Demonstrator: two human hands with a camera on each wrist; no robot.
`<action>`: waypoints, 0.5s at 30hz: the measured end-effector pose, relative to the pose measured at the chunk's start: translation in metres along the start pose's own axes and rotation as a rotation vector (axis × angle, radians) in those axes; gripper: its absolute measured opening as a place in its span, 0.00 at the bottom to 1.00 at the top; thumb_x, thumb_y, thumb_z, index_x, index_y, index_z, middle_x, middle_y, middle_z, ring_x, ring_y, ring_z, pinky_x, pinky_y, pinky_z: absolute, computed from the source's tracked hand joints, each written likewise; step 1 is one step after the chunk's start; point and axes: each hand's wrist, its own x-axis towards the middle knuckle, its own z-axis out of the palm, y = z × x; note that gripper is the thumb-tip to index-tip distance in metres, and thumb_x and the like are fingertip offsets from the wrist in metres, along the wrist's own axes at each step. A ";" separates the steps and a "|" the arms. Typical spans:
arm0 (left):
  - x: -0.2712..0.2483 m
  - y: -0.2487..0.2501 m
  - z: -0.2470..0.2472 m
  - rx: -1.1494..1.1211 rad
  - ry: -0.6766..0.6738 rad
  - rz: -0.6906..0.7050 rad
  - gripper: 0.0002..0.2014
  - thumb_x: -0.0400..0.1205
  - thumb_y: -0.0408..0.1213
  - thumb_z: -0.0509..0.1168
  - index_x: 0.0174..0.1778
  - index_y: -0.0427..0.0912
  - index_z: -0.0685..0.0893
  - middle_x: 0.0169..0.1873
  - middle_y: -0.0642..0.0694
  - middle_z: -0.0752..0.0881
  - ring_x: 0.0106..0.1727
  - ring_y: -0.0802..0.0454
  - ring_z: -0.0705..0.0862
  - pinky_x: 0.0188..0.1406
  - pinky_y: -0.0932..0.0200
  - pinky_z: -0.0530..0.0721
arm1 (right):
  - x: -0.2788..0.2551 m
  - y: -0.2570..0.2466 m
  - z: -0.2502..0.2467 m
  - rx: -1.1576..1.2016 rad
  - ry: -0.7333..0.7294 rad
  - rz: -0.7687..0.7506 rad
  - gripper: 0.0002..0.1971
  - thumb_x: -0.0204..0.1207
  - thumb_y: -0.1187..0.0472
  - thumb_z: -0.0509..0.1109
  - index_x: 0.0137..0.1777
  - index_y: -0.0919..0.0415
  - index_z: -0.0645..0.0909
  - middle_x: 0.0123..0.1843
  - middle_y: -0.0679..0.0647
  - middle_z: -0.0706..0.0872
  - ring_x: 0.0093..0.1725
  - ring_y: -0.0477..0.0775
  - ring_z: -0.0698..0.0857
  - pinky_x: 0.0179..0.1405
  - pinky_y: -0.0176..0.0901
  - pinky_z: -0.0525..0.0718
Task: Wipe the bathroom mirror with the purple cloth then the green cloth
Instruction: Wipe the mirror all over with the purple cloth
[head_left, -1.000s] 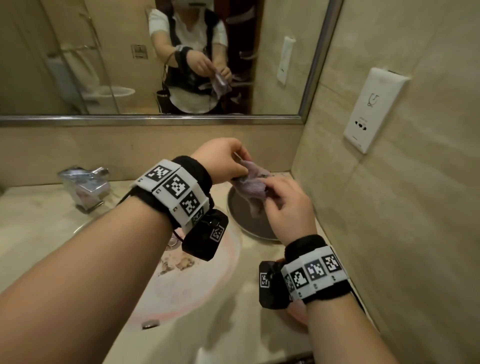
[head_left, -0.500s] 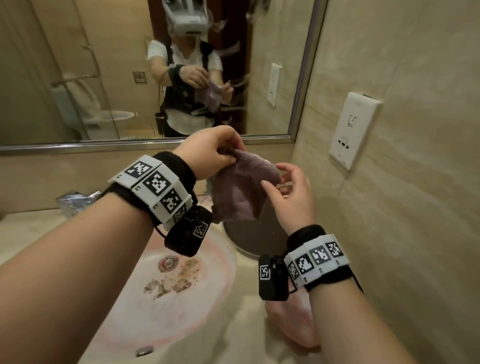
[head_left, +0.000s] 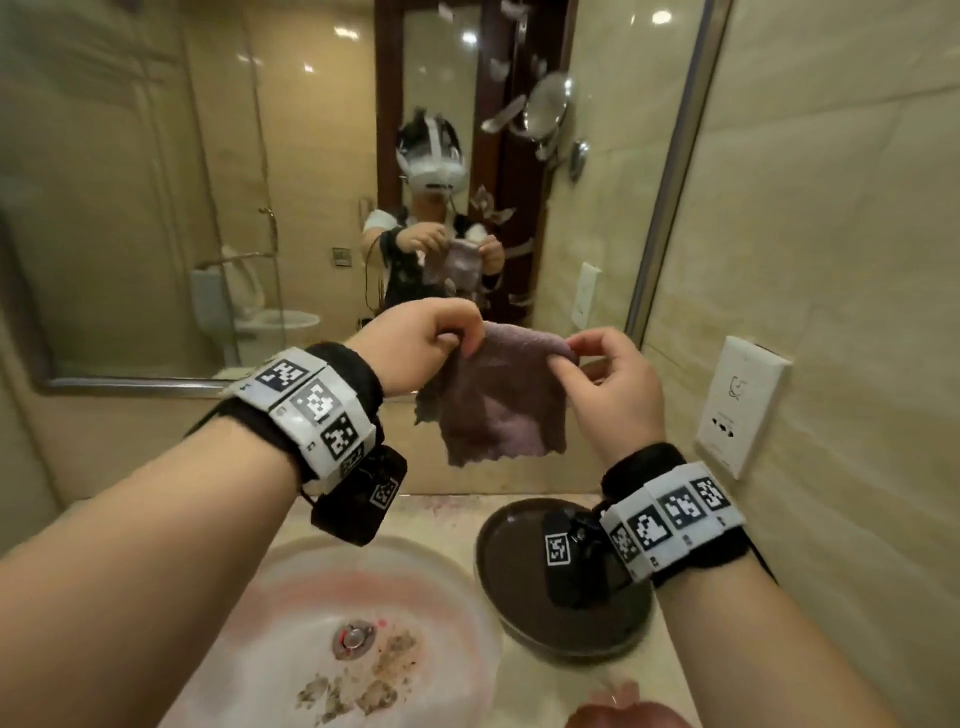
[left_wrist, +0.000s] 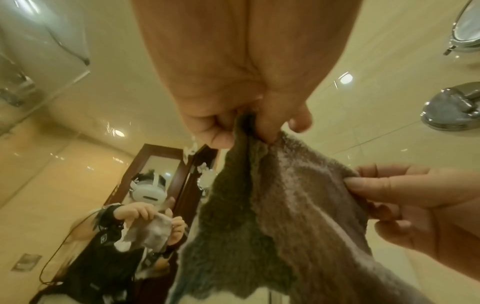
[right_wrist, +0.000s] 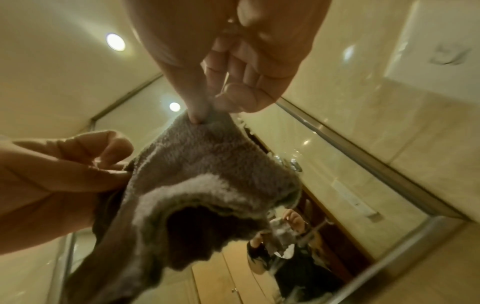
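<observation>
The purple cloth (head_left: 501, 400) hangs spread in the air above the counter, just in front of the mirror's lower edge. My left hand (head_left: 460, 340) pinches its top left corner and my right hand (head_left: 563, 353) pinches its top right corner. The left wrist view shows the cloth (left_wrist: 280, 216) hanging from my left hand (left_wrist: 249, 131), with my right hand (left_wrist: 355, 181) at its other corner. From the right wrist, thumb and forefinger of my right hand (right_wrist: 207, 112) nip the cloth (right_wrist: 202, 170). The mirror (head_left: 208, 182) fills the wall ahead. No green cloth is in view.
Below my hands lie a stained pink basin (head_left: 291, 623) and a dark round dish (head_left: 509, 587) on the marble counter. A white wall socket plate (head_left: 740, 410) sits on the right wall. The mirror's metal frame (head_left: 670, 171) runs up the right side.
Both hands have lifted the purple cloth from the dish up to the mirror's lower edge and pulled it open from a bunch to a flat hanging sheet. My view has tilted up.
</observation>
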 end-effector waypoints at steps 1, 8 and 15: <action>0.003 -0.002 -0.010 0.015 0.010 0.005 0.20 0.81 0.25 0.57 0.31 0.56 0.74 0.39 0.54 0.78 0.43 0.52 0.77 0.36 0.62 0.70 | 0.009 -0.009 0.002 0.013 -0.012 -0.017 0.05 0.73 0.58 0.73 0.42 0.48 0.79 0.38 0.44 0.83 0.37 0.42 0.81 0.37 0.37 0.80; 0.031 -0.023 -0.073 0.052 0.140 0.002 0.06 0.82 0.35 0.62 0.51 0.49 0.82 0.44 0.58 0.76 0.48 0.61 0.74 0.44 0.73 0.67 | 0.074 -0.067 0.031 -0.023 -0.090 -0.097 0.04 0.74 0.56 0.72 0.44 0.50 0.79 0.34 0.40 0.81 0.34 0.37 0.78 0.31 0.27 0.74; 0.088 -0.051 -0.127 0.108 0.280 0.022 0.11 0.79 0.33 0.67 0.55 0.48 0.76 0.61 0.48 0.75 0.57 0.55 0.74 0.56 0.64 0.74 | 0.164 -0.119 0.067 -0.002 -0.124 -0.081 0.05 0.72 0.56 0.73 0.40 0.50 0.79 0.38 0.43 0.83 0.45 0.48 0.84 0.48 0.43 0.84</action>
